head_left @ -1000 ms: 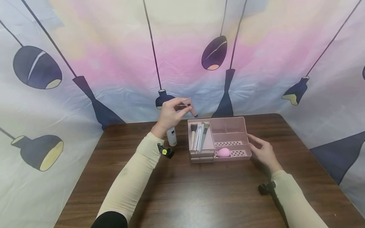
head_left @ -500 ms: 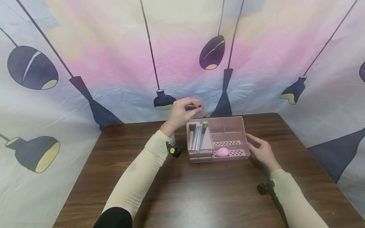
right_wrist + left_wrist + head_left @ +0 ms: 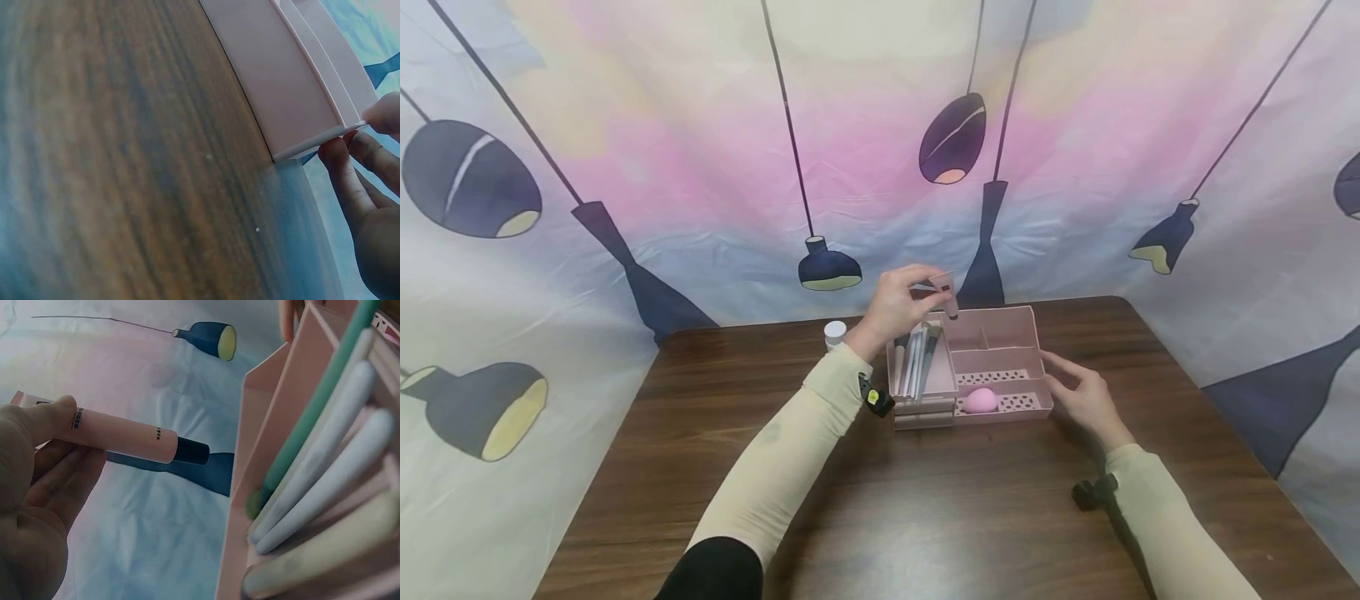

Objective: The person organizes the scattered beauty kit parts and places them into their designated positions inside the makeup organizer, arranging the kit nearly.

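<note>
My left hand [image 3: 898, 307] pinches a small pink tube with a dark cap [image 3: 128, 432] between thumb and fingers, cap pointing down and to the right. The tube hangs just above the back of a pink makeup organizer [image 3: 992, 318], near its brush section. Several makeup brushes [image 3: 917, 362] lie in the organizer's left compartment, and a pink makeup sponge [image 3: 980, 401] sits in the front tray. At the organizer's right side my right hand [image 3: 1086, 407] holds the edge of the side wall [image 3: 319, 142] with its fingertips.
A white bottle [image 3: 835, 335] stands behind the left forearm, mostly hidden. The brown wooden table [image 3: 985, 508] extends in front of the organizer. Behind the table hangs a pastel cloth [image 3: 715, 167] printed with dark lamps.
My left hand has moved right with the tube, from left of the organizer to above its back edge. The white bottle is now partly covered by the forearm. My right hand stays put.
</note>
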A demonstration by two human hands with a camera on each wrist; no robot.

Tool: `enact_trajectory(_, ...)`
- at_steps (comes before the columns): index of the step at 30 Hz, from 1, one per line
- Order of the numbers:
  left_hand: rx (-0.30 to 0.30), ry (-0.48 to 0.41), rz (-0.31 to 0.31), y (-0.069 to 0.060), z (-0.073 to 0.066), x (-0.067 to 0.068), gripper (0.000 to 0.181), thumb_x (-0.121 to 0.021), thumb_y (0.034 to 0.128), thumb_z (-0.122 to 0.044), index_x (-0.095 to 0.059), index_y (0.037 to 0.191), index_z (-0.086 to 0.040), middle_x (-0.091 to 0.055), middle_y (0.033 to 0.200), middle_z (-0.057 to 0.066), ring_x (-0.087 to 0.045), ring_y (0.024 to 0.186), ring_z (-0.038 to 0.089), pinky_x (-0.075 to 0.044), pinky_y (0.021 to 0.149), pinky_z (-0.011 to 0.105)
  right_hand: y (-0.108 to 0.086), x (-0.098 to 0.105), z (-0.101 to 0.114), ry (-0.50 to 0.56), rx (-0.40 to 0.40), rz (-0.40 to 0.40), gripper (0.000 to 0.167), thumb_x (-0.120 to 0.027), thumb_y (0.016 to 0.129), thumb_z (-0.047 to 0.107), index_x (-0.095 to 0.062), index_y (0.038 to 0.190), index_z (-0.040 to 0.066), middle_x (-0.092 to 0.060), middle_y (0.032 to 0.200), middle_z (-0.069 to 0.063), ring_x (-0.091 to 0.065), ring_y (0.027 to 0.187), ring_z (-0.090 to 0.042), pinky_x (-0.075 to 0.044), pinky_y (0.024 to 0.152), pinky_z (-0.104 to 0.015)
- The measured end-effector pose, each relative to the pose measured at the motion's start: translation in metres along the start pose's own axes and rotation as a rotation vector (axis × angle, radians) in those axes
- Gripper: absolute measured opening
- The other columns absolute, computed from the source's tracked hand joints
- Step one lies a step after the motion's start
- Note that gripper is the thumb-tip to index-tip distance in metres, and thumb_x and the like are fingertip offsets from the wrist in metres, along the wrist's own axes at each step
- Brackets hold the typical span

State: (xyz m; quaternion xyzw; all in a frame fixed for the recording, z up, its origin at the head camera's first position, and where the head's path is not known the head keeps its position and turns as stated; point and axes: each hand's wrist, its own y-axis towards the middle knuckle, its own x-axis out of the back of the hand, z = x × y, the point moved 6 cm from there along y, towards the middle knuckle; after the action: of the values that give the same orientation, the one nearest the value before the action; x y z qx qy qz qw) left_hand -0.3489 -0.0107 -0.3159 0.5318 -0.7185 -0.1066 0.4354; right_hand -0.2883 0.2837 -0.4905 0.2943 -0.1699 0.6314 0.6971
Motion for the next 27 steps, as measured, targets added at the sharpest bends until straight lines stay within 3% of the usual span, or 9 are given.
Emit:
enact_trajectory(3, 0.001, 0.006, 0.016, 0.001, 0.002, -0.007, 0.018, -0.077, 0.0827, -0.012, -0.074, 0.099, -0.005, -0.071, 0.112, 0.009, -0.068, 0.104, 0.018, -0.054, 0.083, 0.017, 0.0, -0.001, 0.0, 0.005, 0.004, -0.001, 0.044, -0.063, 0.095, 0.024, -0.056, 0.138, 0.021, -0.055, 0.14, -0.016, -0.054, 0.099, -0.025, -0.042, 0.074, -0.029)
enact_trajectory(6, 0.004, 0.012, 0.027, 0.002, 0.004, -0.011, 0.02, -0.077, 0.0824, -0.011, -0.074, 0.102, -0.005, -0.071, 0.108, 0.009, -0.069, 0.1, 0.019, -0.054, 0.082, 0.016, 0.0, -0.001, -0.002, 0.006, -0.003, 0.001, 0.044, -0.063, 0.095, 0.025, -0.056, 0.139, 0.022, -0.053, 0.141, -0.015, -0.052, 0.107, -0.027, -0.04, 0.079, -0.029)
enact_trajectory(11, 0.047, 0.117, 0.105, 0.002, 0.011, -0.023, 0.027, -0.078, 0.0822, -0.014, -0.074, 0.108, -0.008, -0.073, 0.103, 0.007, -0.071, 0.093, 0.018, -0.055, 0.08, 0.019, 0.0, -0.001, -0.003, -0.007, -0.01, -0.001, 0.045, -0.063, 0.095, 0.026, -0.056, 0.139, 0.022, -0.054, 0.14, -0.016, -0.052, 0.1, -0.028, -0.039, 0.078, -0.032)
enact_trajectory(16, 0.186, 0.189, 0.207, 0.0, 0.019, -0.036, 0.025, -0.077, 0.0837, -0.02, -0.075, 0.107, -0.012, -0.072, 0.112, 0.007, -0.072, 0.088, 0.016, -0.055, 0.071, 0.019, 0.0, -0.001, -0.003, 0.001, -0.015, -0.001, 0.045, -0.063, 0.095, 0.024, -0.056, 0.139, 0.021, -0.053, 0.141, -0.017, -0.052, 0.108, -0.03, -0.04, 0.087, -0.042)
enact_trajectory(19, 0.261, 0.229, 0.231, -0.002, 0.025, -0.04, 0.029, -0.077, 0.0841, -0.024, -0.074, 0.111, -0.013, -0.07, 0.118, 0.006, -0.071, 0.09, 0.014, -0.054, 0.073, 0.02, 0.0, -0.002, -0.002, 0.0, -0.018, 0.006, 0.045, -0.062, 0.095, 0.026, -0.055, 0.139, 0.021, -0.052, 0.141, -0.018, -0.053, 0.106, -0.03, -0.042, 0.083, -0.04)
enact_trajectory(23, 0.297, 0.276, 0.255, -0.004, 0.029, -0.044, 0.031, -0.077, 0.0842, -0.028, -0.073, 0.113, -0.017, -0.07, 0.12, 0.002, -0.068, 0.1, 0.014, -0.053, 0.081, 0.022, 0.0, -0.002, -0.001, -0.008, -0.023, 0.006, 0.045, -0.062, 0.095, 0.026, -0.055, 0.14, 0.021, -0.053, 0.141, -0.017, -0.051, 0.1, -0.028, -0.04, 0.077, -0.034)
enact_trajectory(27, 0.315, 0.244, 0.272, -0.005, 0.031, -0.048, 0.028, -0.076, 0.0848, -0.025, -0.074, 0.112, -0.016, -0.073, 0.11, 0.002, -0.069, 0.099, 0.014, -0.054, 0.076, 0.021, 0.001, -0.001, -0.002, -0.011, -0.021, 0.008, 0.045, -0.063, 0.095, 0.025, -0.055, 0.14, 0.021, -0.053, 0.141, -0.017, -0.051, 0.098, -0.028, -0.04, 0.072, -0.031)
